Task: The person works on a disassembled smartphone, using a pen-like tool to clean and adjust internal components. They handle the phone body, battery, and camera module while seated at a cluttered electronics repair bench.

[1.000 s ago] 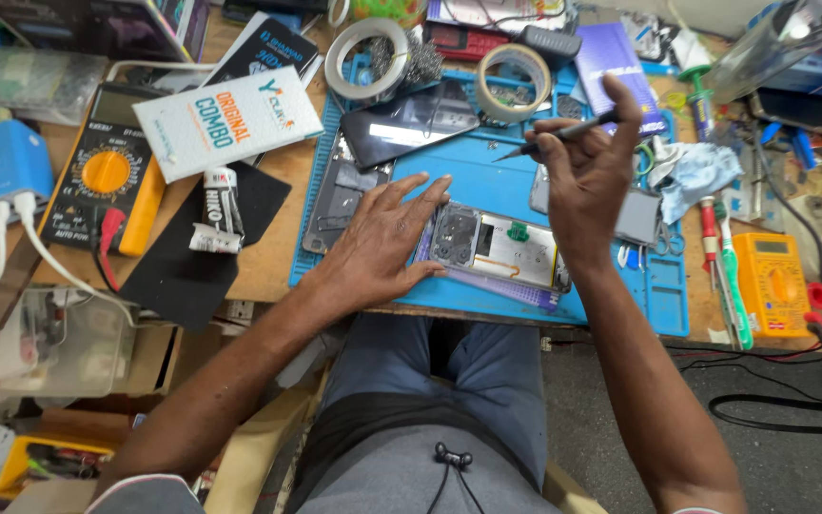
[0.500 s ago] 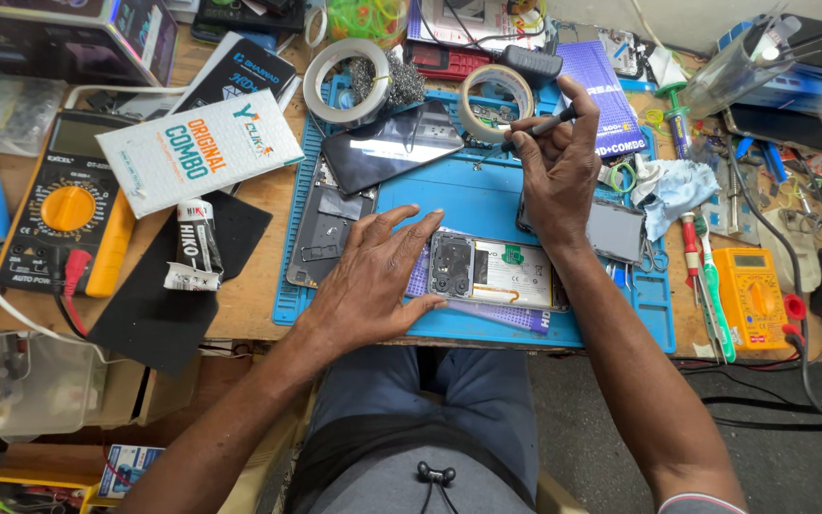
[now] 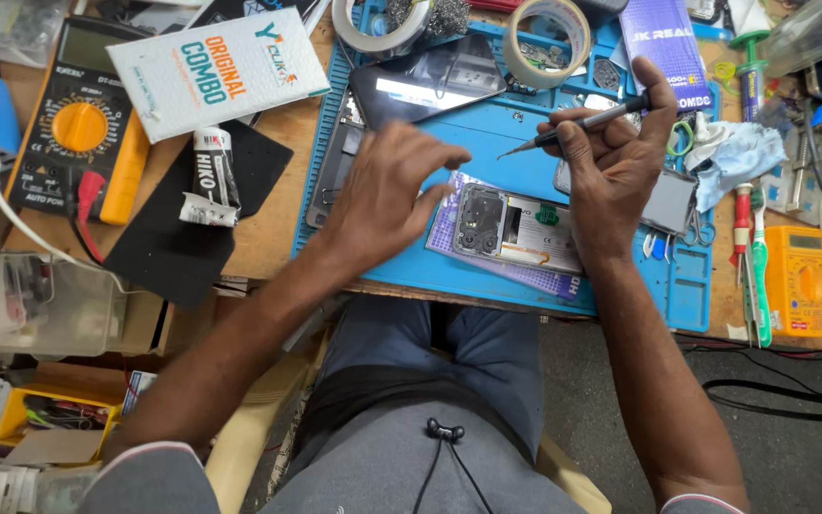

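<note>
Blue mat (image 3: 525, 143) underlies the left hand (image 3: 387, 195), fingers spread, while right-hand (image 3: 611, 157) fingers pinch a screwdriver (image 3: 573, 128).

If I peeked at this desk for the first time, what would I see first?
Right in the middle, an opened phone lies on a blue work mat, its insides showing. The left hand hovers beside it, and the right hand holds a thin screwdriver above it. At the far left sits a meter with a big orange dial.
</note>
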